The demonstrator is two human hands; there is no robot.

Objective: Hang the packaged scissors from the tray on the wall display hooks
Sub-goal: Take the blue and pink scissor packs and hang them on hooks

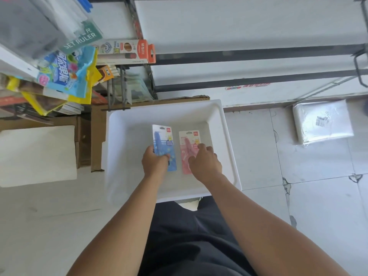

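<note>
Head view, looking straight down: the left hand [155,160] is clenched around the lower part of the blue pack [163,146], fingers wrapped over its front, and the pack's top end tilts up away from the wrist. The right hand [205,161] is curled with its fingertips pressing on the pink pack [187,148]; whether it has actually gripped it I cannot tell. The pink pack lies flat, just right of the blue one and apart from it.

Both packs sit in the white tray [225,136], which holds nothing else that shows.

Under the tray's left edge is a cardboard box [97,136], and left of that a white slab [37,156]. Beyond the left hand, up and to the left, hanging goods [67,70] crowd together, among them a pencil box [127,51]. Straight beyond the tray runs a white wall [239,26] with dark rails [249,54]. Well right of the right hand a wrapped white parcel [322,121] lies on the tiled floor [318,196].
</note>
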